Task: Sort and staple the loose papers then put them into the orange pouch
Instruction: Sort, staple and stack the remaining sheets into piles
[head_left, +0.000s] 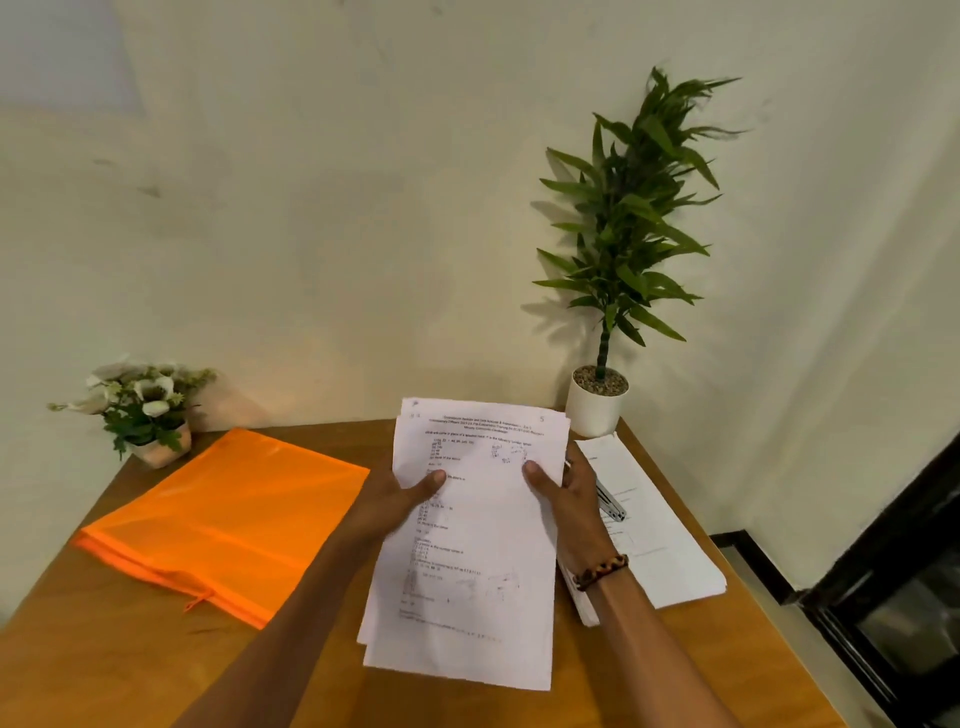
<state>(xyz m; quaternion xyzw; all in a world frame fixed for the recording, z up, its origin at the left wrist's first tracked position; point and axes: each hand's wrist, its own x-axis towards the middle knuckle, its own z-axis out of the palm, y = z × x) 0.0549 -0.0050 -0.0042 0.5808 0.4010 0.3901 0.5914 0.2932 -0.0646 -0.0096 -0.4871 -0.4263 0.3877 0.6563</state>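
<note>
Fingers of the left hand and right hand curl round a sheaf of papers, thumbs on top, held above the bench. Left of the sheaf lies the orange pouch; right of it, a stapler on more sheets.

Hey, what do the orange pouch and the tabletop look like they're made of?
Orange pouch: probably thin plastic or mesh fabric, slightly translucent with a soft sheen and stitched-looking edges. Table: looks like wood or wood laminate, warm brown, smooth matte finish; which one, I cannot tell.
</note>
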